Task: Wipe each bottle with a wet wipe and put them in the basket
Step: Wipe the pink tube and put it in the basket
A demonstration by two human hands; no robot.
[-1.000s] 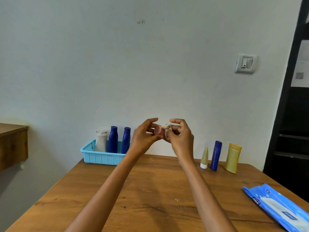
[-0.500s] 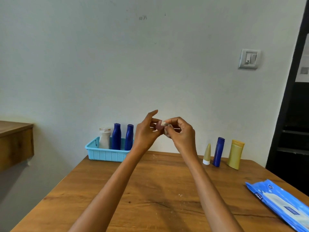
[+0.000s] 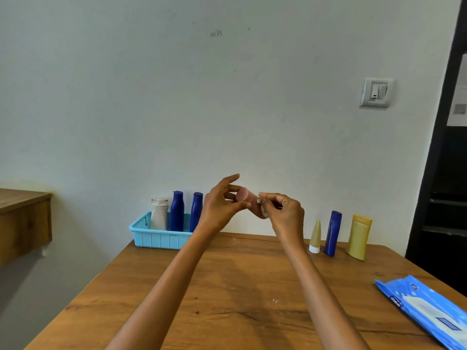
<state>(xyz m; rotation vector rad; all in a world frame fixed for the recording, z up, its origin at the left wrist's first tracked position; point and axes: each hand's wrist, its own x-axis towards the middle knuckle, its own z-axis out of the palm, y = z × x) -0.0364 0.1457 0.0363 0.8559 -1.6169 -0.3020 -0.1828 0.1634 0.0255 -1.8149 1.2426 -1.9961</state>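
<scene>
A small pink bottle (image 3: 247,198) is held in the air above the table's far side. My left hand (image 3: 222,205) pinches its near end between thumb and fingers. My right hand (image 3: 285,213) grips a small wadded wet wipe (image 3: 262,207) against the bottle's other end. A light blue basket (image 3: 159,237) at the back left holds a white bottle (image 3: 159,213) and two dark blue bottles (image 3: 177,210). Standing at the back right are a small beige tube (image 3: 315,237), a dark blue bottle (image 3: 333,233) and a yellow bottle (image 3: 358,237).
A blue pack of wet wipes (image 3: 427,311) lies at the wooden table's (image 3: 227,286) right front edge. A wooden shelf (image 3: 22,218) juts from the left. The wall stands right behind the table, and a dark doorway (image 3: 444,198) is at the right.
My hands have drifted slightly apart, showing more of the pink bottle between them. The right hand with the wipe has slid toward the bottle's right end.
</scene>
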